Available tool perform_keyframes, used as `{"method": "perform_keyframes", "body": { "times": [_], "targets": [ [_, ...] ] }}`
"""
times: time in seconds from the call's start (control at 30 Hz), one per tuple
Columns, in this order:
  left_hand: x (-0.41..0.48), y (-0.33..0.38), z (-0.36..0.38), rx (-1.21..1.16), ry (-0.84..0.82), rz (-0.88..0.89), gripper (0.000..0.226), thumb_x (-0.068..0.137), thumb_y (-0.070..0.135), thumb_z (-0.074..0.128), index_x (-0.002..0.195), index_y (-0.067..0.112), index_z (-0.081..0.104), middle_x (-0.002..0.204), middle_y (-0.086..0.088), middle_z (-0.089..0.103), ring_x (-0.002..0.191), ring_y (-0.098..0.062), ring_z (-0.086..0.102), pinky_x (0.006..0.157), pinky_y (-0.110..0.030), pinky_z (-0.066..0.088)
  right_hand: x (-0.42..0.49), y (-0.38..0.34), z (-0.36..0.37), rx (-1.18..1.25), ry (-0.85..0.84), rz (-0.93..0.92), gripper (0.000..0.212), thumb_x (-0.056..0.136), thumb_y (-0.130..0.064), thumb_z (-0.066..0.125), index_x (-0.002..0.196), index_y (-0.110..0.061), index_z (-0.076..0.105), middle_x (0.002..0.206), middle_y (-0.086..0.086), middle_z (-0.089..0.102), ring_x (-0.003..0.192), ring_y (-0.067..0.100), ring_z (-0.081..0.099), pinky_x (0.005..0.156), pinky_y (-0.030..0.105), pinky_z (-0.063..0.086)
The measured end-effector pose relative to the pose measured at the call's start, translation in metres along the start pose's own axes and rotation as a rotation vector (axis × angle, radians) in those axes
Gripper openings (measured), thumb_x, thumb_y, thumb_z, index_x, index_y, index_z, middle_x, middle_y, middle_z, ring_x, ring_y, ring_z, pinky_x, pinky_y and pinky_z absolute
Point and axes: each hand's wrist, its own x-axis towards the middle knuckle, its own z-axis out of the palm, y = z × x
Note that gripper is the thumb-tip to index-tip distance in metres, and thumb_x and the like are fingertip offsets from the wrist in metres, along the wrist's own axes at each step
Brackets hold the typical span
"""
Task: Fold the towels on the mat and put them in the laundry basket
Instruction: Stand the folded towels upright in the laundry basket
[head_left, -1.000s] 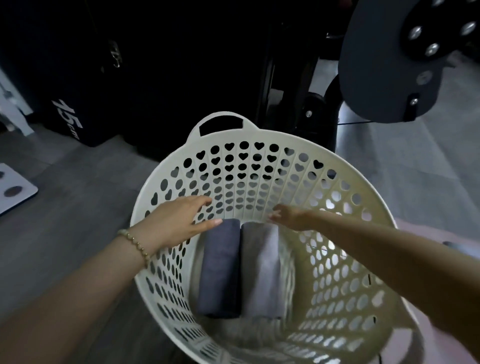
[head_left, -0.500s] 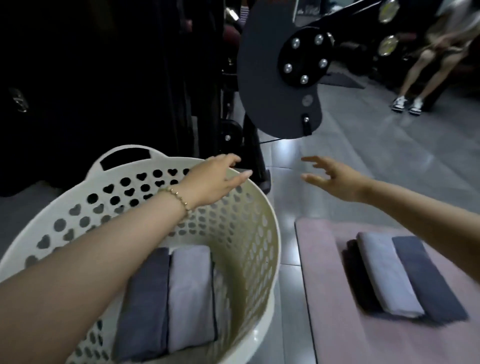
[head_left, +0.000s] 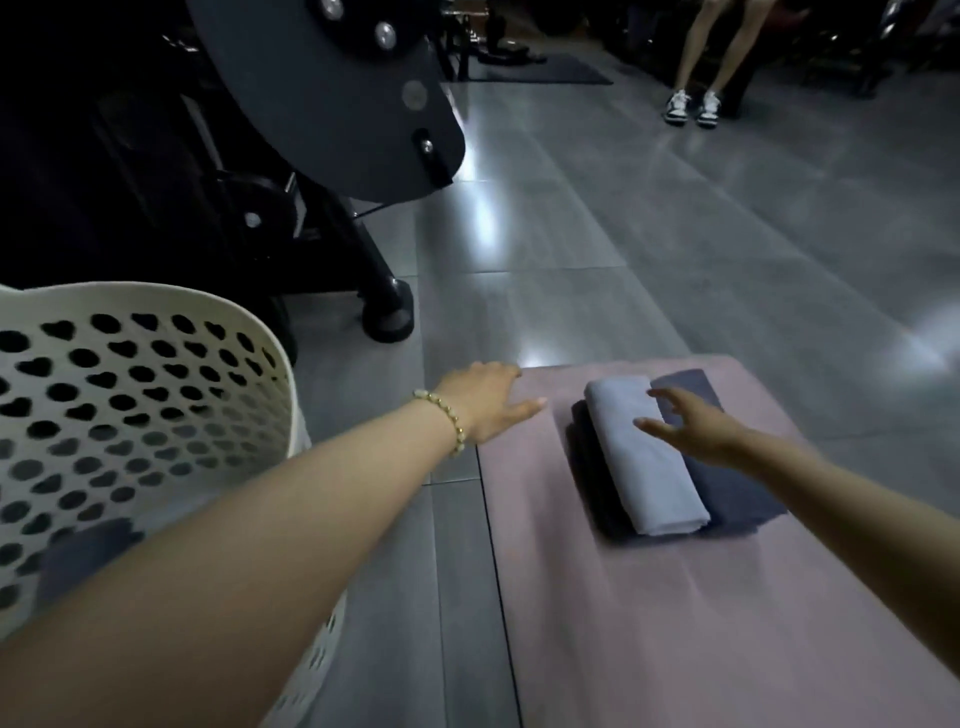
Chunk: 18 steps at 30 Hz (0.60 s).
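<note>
Folded towels lie stacked on the pink mat (head_left: 675, 623): a light grey towel (head_left: 644, 467) on top, a dark blue towel (head_left: 737, 493) to its right and a dark towel (head_left: 587, 467) under its left side. My right hand (head_left: 691, 423) hovers just above the stack with fingers spread, holding nothing. My left hand (head_left: 488, 402), with a bead bracelet, reaches over the mat's far left corner, fingers straight and empty. The white laundry basket (head_left: 156, 332) with heart-shaped holes stands at the left, and a dark folded towel shows through its wall.
A black gym machine (head_left: 322, 93) with a round plate cover stands behind the basket, its foot (head_left: 387, 312) on the grey tiled floor. A person's legs in white sneakers (head_left: 693, 106) are at the far right. A dark floor mat (head_left: 540, 75) lies in the distance.
My view swung right from the basket to the mat. Both hands left the basket and moved over the mat, the right one coming down above the folded stack.
</note>
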Motion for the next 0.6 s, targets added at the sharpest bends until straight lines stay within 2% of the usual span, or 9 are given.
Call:
{"method": "perform_keyframes", "body": {
  "times": [0.1,0.17,0.2,0.23,0.27,0.3,0.4,0.5,0.6],
  "targets": [
    [0.018,0.003,0.048,-0.052,-0.109,-0.056,0.067,0.095,0.057,0.032,0.147,0.014,0.027,0.151,-0.005,0.032,0.138,-0.024,0.031,0.108,-0.035,0.030,0.012,0.042,0.023,0.078,0.001,0.112,0.064,0.089,-0.040,0.060,0.139,-0.006,0.040,0.143,0.011,0.044,0.130,0.027,0.043,0.101,0.032,0.037],
    [0.027,0.004,0.080,-0.113,-0.175,-0.088,0.067,0.096,0.055,0.031,0.147,0.012,0.025,0.153,-0.007,0.029,0.139,-0.024,0.029,0.110,-0.033,0.026,0.022,0.069,0.038,0.163,0.022,0.172,0.036,0.089,-0.040,0.061,0.111,-0.012,0.057,0.111,0.005,0.061,0.107,0.025,0.054,0.077,0.025,0.044],
    [0.031,0.005,0.096,-0.138,-0.202,-0.096,0.067,0.096,0.054,0.031,0.148,0.011,0.024,0.153,-0.008,0.029,0.140,-0.024,0.028,0.111,-0.032,0.024,0.024,0.080,0.045,0.202,0.025,0.184,0.021,0.088,-0.039,0.061,0.089,-0.019,0.055,0.088,-0.004,0.058,0.093,0.022,0.052,0.064,0.021,0.040],
    [0.034,0.005,0.111,-0.161,-0.225,-0.105,0.067,0.097,0.053,0.030,0.148,0.010,0.024,0.153,-0.009,0.028,0.140,-0.024,0.027,0.112,-0.031,0.023,0.027,0.087,0.052,0.230,0.027,0.207,0.025,0.088,-0.040,0.061,0.076,-0.024,0.046,0.076,-0.009,0.049,0.086,0.020,0.048,0.057,0.019,0.034],
    [0.038,0.005,0.126,-0.181,-0.244,-0.117,0.066,0.097,0.052,0.030,0.147,0.010,0.024,0.153,-0.009,0.028,0.140,-0.024,0.027,0.112,-0.031,0.023,0.029,0.095,0.058,0.270,0.031,0.221,0.028,0.088,-0.042,0.060,0.075,-0.024,0.044,0.075,-0.010,0.046,0.085,0.019,0.045,0.057,0.019,0.033],
    [0.041,0.006,0.140,-0.203,-0.262,-0.132,0.066,0.097,0.052,0.030,0.147,0.010,0.023,0.153,-0.010,0.028,0.140,-0.024,0.027,0.112,-0.031,0.022,0.032,0.101,0.064,0.309,0.025,0.226,0.026,0.087,-0.044,0.061,0.083,-0.020,0.051,0.083,-0.008,0.052,0.088,0.019,0.048,0.062,0.022,0.037],
    [0.052,0.011,0.178,-0.265,-0.292,-0.170,0.065,0.097,0.052,0.030,0.147,0.010,0.024,0.152,-0.010,0.029,0.139,-0.024,0.028,0.114,-0.031,0.022,0.042,0.118,0.081,0.438,-0.018,0.249,0.057,0.082,-0.049,0.066,0.123,-0.011,0.055,0.118,0.000,0.060,0.108,0.021,0.057,0.086,0.029,0.042],
    [0.062,0.020,0.202,-0.314,-0.296,-0.187,0.063,0.097,0.052,0.029,0.146,0.012,0.028,0.150,-0.008,0.033,0.137,-0.024,0.032,0.113,-0.030,0.023,0.046,0.121,0.091,0.614,-0.149,0.292,0.072,0.071,-0.060,0.070,0.126,-0.014,0.058,0.122,-0.002,0.063,0.110,0.018,0.059,0.089,0.028,0.045],
    [0.071,0.030,0.218,-0.449,-0.279,-0.214,0.061,0.097,0.052,0.028,0.144,0.013,0.032,0.148,-0.007,0.038,0.136,-0.021,0.036,0.112,-0.028,0.025,0.052,0.121,0.092,0.745,-0.234,0.320,0.054,0.080,-0.053,0.066,0.122,-0.021,0.057,0.116,-0.004,0.064,0.102,0.013,0.061,0.075,0.023,0.048]
  ]
}}
